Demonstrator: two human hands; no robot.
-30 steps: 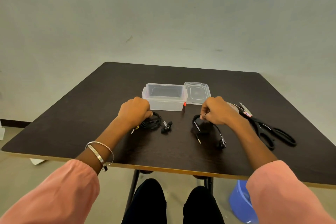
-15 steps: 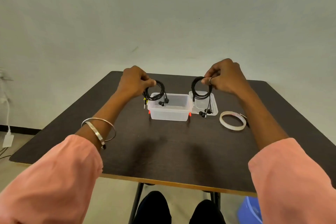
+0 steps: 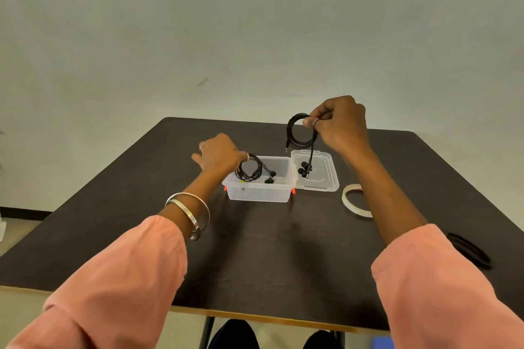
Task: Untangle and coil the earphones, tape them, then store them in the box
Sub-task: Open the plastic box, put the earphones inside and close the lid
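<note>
**Head view: two earphone coils, one at the box, one up in the air**

Head view shows your left hand (image 3: 219, 153) low at the left end of the clear box (image 3: 259, 195). Its fingertips pinch one coil of black earphones (image 3: 249, 171), which hangs over the open box with the buds dipping inside. Next comes the lid (image 3: 326, 187), lying flat just beside the box. Above it, your right hand (image 3: 338, 125) is squeezed tight on the second coil (image 3: 299, 133) (its buds dangle down over the lid). A tape roll (image 3: 347, 202) lies on the dark table (image 3: 283, 249), farther right, partly behind your arm.
</note>
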